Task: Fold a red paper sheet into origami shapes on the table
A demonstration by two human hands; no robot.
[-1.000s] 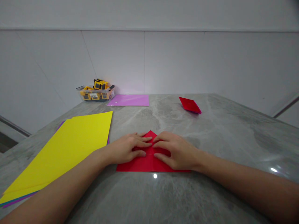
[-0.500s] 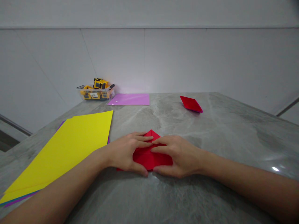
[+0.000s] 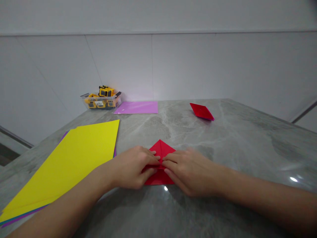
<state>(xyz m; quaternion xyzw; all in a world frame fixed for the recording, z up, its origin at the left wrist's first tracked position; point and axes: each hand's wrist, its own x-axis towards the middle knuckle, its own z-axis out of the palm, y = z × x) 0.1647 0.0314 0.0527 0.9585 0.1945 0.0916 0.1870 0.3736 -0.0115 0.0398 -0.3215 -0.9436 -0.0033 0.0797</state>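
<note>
A folded sheet of red paper (image 3: 160,179) lies on the table in front of me, its pointed top facing away and a crease running down from the tip. My left hand (image 3: 135,168) presses on its left half, fingertips near the centre crease and thumb along a horizontal fold. On the right half, my right hand (image 3: 190,170) bears down with its fingers together and the thumb lower, at the same fold. Both hands hide the paper's side corners. The fingertips of the two hands nearly meet at the middle.
Yellow sheets (image 3: 74,158) on blue and purple ones lie at the left. Toward the wall stand a clear plastic box (image 3: 100,103) of yellow toy vehicles and a flat lilac pack (image 3: 138,107). A folded red paper piece (image 3: 202,111) rests at the back right of the grey table (image 3: 235,138).
The thumbs have moved up from the paper's lower edge to a fold across its middle, and the fingers have drawn in toward them. The lower edge now shows between the hands.
</note>
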